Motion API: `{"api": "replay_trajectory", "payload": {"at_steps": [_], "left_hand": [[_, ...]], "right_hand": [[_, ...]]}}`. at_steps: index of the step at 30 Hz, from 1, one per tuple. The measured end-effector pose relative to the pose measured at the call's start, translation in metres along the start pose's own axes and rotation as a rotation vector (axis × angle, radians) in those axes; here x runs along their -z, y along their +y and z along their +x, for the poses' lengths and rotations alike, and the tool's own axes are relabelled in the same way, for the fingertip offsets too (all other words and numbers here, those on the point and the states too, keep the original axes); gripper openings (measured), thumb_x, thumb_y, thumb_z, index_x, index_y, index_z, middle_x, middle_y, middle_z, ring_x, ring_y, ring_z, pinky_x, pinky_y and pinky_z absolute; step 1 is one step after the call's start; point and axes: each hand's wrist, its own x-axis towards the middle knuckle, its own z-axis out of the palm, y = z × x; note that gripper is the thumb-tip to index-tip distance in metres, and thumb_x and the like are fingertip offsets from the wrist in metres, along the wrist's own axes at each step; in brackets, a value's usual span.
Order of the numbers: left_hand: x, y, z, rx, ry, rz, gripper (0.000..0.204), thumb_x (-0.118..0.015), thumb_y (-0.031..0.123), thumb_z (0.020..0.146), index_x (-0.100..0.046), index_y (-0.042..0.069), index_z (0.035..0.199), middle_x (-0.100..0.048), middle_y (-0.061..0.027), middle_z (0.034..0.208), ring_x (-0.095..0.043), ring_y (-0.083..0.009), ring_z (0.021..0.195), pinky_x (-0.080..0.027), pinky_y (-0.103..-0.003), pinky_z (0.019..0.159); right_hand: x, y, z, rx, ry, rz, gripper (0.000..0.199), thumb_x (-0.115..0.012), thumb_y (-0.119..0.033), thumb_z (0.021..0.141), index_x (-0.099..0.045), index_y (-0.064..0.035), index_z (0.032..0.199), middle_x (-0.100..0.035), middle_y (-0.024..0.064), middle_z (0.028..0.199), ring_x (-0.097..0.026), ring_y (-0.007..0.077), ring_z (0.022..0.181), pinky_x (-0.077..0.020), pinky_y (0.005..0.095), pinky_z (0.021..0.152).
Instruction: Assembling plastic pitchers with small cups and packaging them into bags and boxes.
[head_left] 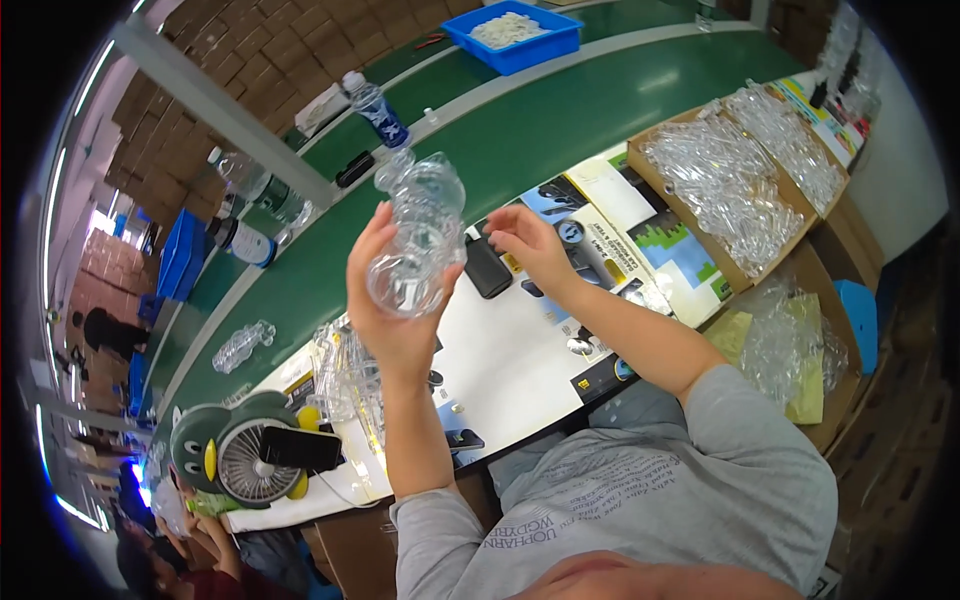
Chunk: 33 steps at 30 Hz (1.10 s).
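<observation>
A left hand (385, 300) wraps around a clear plastic shell (418, 240), raised above the table (500, 350); the right hand (530, 240) hovers just beside it, fingers half curled, holding nothing. Thin and light, likely crushable and slick, it looks best gripped around its bulging middle; a carton (745, 260) of similar pieces sits beyond the right hand

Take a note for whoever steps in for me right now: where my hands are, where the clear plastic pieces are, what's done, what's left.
Left hand: raised, gripping a clear plastic shell.
Right hand: empty, open, beside the shell, not touching it.
Supply: cardboard box of clear plastic pieces at right.
Done: one clear piece lies on the green belt.
Left: the box looks nearly full.
</observation>
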Motion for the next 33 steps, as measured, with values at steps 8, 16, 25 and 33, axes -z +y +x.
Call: {"api": "replay_trajectory", "payload": {"at_steps": [8, 16, 25, 33], "left_hand": [[-0.022, -0.019, -0.009, -0.047, -0.059, -0.097, 0.062, -0.081, 0.009, 0.059, -0.05, 0.004, 0.112, -0.052, -0.0161, 0.12, -0.048, -0.0279, 0.116, -0.04, -0.036, 0.096], [-0.033, -0.035, -0.024, 0.102, -0.157, -0.206, 0.061, -0.076, 0.01, 0.066, -0.042, 0.006, 0.115, -0.043, -0.0188, 0.129, -0.045, -0.0285, 0.118, -0.04, -0.036, 0.096], [-0.019, -0.038, -0.042, 0.0, 0.041, 0.086, 0.037, -0.058, 0.006, 0.078, -0.045, 0.0, 0.112, -0.049, -0.0159, 0.112, -0.051, -0.0291, 0.103, -0.039, -0.034, 0.089], [-0.019, -0.083, -0.098, -0.196, 0.052, 0.244, 0.031, -0.059, -0.003, 0.069, -0.051, 0.003, 0.098, -0.056, -0.013, 0.096, -0.056, -0.0301, 0.084, -0.047, -0.036, 0.072]], "right_hand": [[-0.014, -0.02, -0.006, -0.612, -0.418, 0.985, 0.072, -0.048, -0.062, 0.079, -0.028, -0.0226, 0.136, -0.036, 0.0027, 0.136, -0.037, 0.0194, 0.125, -0.0328, 0.041, 0.101], [0.012, -0.003, 0.009, -0.507, -0.105, 1.182, 0.06, -0.054, -0.049, 0.083, -0.041, -0.0101, 0.127, -0.048, 0.0076, 0.124, -0.044, 0.0222, 0.116, -0.0375, 0.0403, 0.098], [0.041, 0.022, 0.032, -0.612, 0.13, 1.17, 0.052, -0.065, -0.034, 0.079, -0.046, -0.0053, 0.118, -0.054, 0.0094, 0.117, -0.051, 0.0231, 0.107, -0.0417, 0.0358, 0.094], [0.041, 0.045, 0.043, -0.576, 0.335, 0.988, 0.029, -0.068, -0.021, 0.079, -0.056, -0.0057, 0.101, -0.059, 0.0105, 0.102, -0.056, 0.0236, 0.098, -0.0461, 0.0369, 0.089]]}}
